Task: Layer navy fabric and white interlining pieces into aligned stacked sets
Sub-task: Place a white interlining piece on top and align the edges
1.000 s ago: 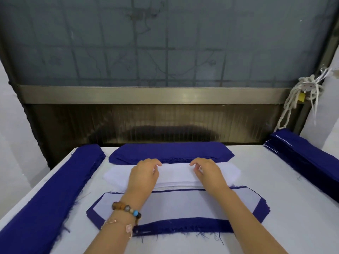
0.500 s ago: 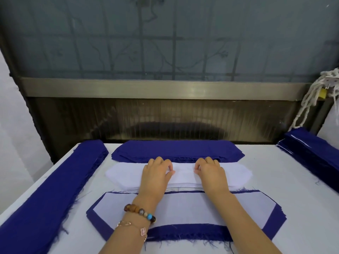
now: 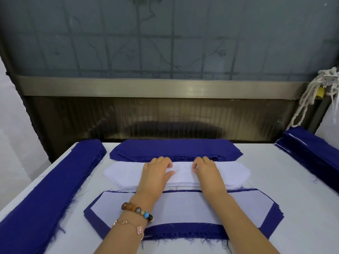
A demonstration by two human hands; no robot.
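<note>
Running left-to-right, the white hexagonal interlining stack lies under a flat-pressing left hand and curl-fingered right hand, pinch unclear.

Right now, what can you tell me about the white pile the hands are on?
The white pile is a thin stack of flat, soft-looking interlining sheets, long with slanted ends, its layered edges showing at the near side. It lies flat on the table, between the navy stack behind and the layered set in front. The left hand and right hand rest on its middle.
</note>
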